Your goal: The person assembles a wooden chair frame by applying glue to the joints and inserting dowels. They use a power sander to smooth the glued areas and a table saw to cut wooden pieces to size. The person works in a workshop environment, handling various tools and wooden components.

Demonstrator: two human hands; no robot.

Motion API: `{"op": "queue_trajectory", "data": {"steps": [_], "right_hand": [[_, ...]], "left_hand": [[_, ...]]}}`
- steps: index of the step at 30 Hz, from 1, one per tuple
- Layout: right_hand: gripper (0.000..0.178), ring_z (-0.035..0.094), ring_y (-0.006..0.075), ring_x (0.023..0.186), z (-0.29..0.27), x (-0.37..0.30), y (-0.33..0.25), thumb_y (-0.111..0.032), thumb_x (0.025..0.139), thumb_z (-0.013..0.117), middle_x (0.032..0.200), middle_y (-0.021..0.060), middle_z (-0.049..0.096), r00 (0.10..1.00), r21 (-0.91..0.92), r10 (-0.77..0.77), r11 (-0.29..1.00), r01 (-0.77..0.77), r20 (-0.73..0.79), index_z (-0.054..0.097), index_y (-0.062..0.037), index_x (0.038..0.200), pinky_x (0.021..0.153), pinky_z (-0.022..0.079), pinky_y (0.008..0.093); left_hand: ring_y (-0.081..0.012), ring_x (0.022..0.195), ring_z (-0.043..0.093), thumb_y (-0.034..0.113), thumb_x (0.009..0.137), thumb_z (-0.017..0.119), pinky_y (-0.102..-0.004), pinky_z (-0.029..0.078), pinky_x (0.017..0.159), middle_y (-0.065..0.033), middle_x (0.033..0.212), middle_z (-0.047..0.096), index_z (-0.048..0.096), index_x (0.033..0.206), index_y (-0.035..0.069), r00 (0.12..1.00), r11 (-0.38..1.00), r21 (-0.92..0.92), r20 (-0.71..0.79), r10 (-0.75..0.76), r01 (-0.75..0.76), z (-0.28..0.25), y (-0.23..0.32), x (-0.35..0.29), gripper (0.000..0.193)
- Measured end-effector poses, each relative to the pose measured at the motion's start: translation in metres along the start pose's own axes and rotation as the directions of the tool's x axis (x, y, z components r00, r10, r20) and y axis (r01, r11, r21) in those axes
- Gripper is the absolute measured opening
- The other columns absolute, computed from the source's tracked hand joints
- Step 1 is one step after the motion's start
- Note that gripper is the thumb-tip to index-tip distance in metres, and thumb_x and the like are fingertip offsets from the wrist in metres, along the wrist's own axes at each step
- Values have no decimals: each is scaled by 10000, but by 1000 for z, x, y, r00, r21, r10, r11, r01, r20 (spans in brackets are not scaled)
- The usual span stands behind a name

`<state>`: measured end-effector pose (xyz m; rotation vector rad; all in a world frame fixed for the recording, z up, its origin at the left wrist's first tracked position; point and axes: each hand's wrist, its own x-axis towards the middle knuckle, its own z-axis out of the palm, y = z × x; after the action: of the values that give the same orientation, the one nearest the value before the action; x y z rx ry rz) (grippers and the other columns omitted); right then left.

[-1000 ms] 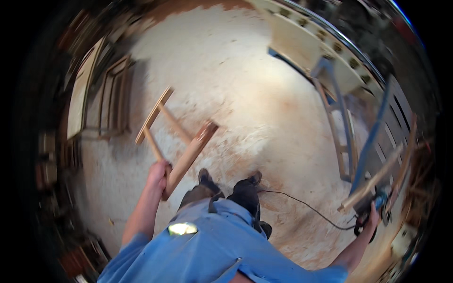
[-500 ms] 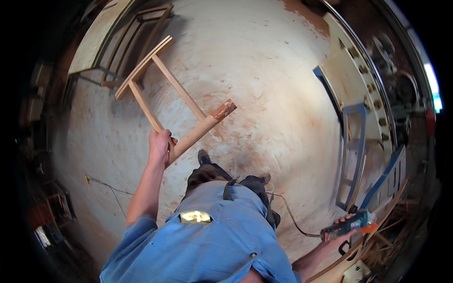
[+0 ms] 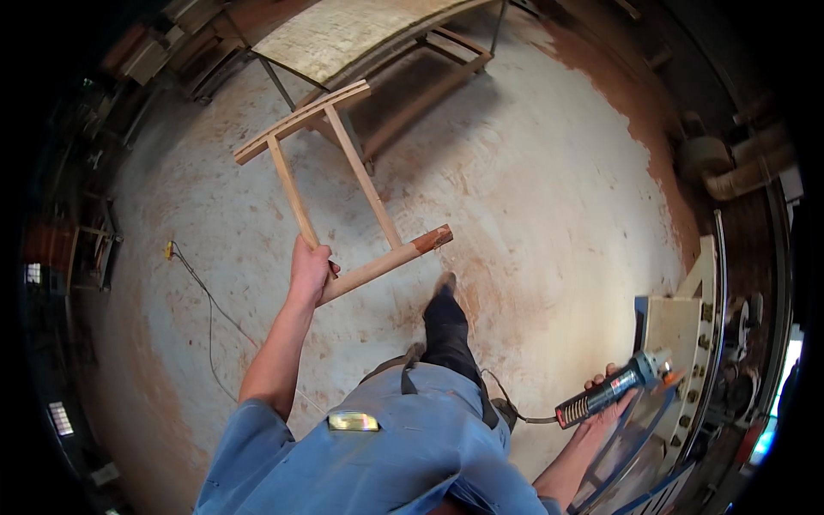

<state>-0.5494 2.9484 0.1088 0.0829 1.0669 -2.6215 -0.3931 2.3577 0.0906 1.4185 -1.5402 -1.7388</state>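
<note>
Note yellow cord end [image 3: 169, 251] lying on the floor [image 3: 532, 189], far left. Grips with left hand [image 3: 311, 270] a wooden frame [image 3: 362, 178] out in front, closed round one rail beside the thick bar [image 3: 369, 273], probably to keep the far bar [image 3: 300, 123] ahead, clear of legs [image 3: 446, 335]. See desk [image 3: 352, 39] beyond that far bar. Follow dark cord [image 3: 536, 421] from beside the legs to power tool [image 3: 601, 397], out right, well apart from the frame. Holds that tool in right hand [image 3: 611, 414], wrapped round its barrel, apparently angled outward to keep its head away from shirt [image 3: 386, 463].

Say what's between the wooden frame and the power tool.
Between the wooden frame and power tool, the head view shows one dark-clad leg and stained floor.
</note>
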Motion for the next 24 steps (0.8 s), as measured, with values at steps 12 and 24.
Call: {"op": "queue_trajectory", "data": {"steps": [12, 24], "right_hand": [[708, 643, 255, 744, 171, 304, 168, -682, 920, 420, 885, 134, 638, 906, -160, 420, 899, -407, 57, 566, -3, 1059, 666, 566, 398], [761, 648, 255, 759, 368, 351, 264, -668, 960, 268, 962, 139, 622, 931, -260, 361, 895, -363, -58, 514, 21, 1166, 645, 583, 415]], "left_hand": [[-184, 486, 553, -7, 812, 507, -329, 468, 415, -87, 800, 539, 462, 1056, 25, 997, 988, 141, -58, -54, 62, -13, 107, 204, 251], [-197, 690, 593, 60, 827, 520, -389, 526, 503, -96, 814, 562, 512, 1036, 2, 993, 949, 315, 111, -34, -3, -8, 177, 481, 217]]}}
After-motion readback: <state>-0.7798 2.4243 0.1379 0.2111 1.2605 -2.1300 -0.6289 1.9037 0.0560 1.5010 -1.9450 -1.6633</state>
